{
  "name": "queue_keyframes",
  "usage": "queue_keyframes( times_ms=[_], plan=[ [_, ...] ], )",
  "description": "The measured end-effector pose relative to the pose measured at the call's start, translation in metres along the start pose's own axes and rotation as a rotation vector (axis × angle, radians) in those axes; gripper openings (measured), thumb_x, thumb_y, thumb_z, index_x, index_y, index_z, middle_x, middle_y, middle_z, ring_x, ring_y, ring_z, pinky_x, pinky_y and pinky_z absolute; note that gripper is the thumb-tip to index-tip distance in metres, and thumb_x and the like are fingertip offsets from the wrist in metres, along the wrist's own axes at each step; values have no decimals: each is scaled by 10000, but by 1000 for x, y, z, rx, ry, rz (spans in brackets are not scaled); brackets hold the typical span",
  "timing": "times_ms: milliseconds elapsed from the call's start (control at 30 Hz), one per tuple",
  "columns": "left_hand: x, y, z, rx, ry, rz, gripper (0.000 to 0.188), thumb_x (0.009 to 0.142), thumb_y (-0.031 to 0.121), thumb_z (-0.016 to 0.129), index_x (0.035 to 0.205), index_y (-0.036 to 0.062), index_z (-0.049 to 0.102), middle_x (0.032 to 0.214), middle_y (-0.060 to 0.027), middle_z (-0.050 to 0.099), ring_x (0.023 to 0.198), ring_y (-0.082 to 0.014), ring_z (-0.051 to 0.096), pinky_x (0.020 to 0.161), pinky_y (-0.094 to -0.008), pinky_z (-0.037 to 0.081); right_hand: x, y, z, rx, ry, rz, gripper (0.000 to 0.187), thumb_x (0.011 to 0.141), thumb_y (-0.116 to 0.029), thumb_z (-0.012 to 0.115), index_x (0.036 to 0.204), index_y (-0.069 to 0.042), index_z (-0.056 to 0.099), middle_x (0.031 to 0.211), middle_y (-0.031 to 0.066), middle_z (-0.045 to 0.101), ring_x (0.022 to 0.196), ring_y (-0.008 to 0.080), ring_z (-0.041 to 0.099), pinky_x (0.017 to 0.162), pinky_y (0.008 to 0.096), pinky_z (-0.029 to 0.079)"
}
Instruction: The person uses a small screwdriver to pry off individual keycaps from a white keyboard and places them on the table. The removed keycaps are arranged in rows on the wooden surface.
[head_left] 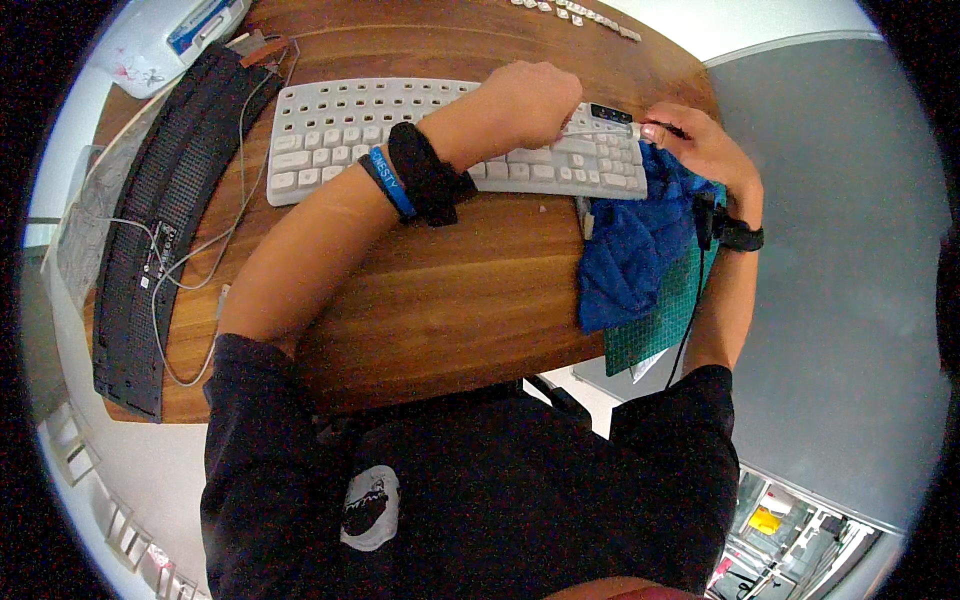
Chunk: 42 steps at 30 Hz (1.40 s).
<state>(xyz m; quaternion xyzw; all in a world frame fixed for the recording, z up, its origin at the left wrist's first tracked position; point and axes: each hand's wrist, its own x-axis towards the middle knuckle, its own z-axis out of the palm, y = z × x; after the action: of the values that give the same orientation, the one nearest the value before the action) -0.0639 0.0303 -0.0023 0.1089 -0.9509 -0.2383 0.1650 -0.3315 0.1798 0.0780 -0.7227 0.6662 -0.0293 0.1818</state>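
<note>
A white keyboard (300,104) lies across the table; its upper rows show bare switch sockets and its lower rows still carry white keycaps. My left hand (530,103) is curled closed over its upper right part, with the fingertips turned down and hidden. Beside the keyboard's right end, my right hand (700,148) pinches the end of a thin, pale, wire-like tool (602,132). That tool stretches leftward over the keys toward my left hand; its exact kind cannot be made out. A small dark display panel (610,114) sits at the keyboard's upper right.
A crumpled blue cloth (635,250) lies partly on a green cutting mat (640,325) below my right hand. A black keyboard (165,240) with a loose grey cable (237,200) stands along the left edge. Loose white keycaps (575,14) lie at the far edge of the wooden table (430,300).
</note>
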Motion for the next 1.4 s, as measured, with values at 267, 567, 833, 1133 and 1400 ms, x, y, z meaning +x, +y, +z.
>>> queue_keyframes(
  times_ms=[267,567,833,1133,1400],
  plan=[
    [3,-22,3,-66,32,94,168,781,181,856,841,46,775,876,-220,762,891,-429,755,757,-504,607,-12,-7,-5,48,117,25,319,1062,-292,673,1212,-15,724,1166,140,756,1115,291,714,991,389,545],
    [2,-19,-39,-107,112,-36,202,836,230,862,856,49,776,875,-188,768,849,-376,759,712,-477,587,-4,-69,18,68,-24,-243,262,898,-124,806,1117,-48,683,1097,137,714,1069,323,706,934,416,561],
    [-12,-25,-49,-139,12,139,189,871,223,807,929,46,775,908,-163,765,846,-361,742,744,-458,588,5,-129,49,-77,-16,-353,287,854,-152,822,1052,-70,631,1034,119,671,1021,374,671,839,446,556],
    [-32,3,-53,-347,-62,88,261,896,175,799,1099,46,695,983,-133,760,937,-296,749,806,-421,597,5,-131,56,124,165,-229,304,906,-234,824,1066,-72,623,1012,137,685,929,348,715,791,442,587],
    [-31,10,-55,-422,27,9,419,896,250,853,1183,30,641,991,-140,754,901,-238,756,777,-377,594,22,-134,52,296,485,-241,261,914,-171,848,1080,-72,673,967,94,682,840,221,731,696,341,601]
  ],
)
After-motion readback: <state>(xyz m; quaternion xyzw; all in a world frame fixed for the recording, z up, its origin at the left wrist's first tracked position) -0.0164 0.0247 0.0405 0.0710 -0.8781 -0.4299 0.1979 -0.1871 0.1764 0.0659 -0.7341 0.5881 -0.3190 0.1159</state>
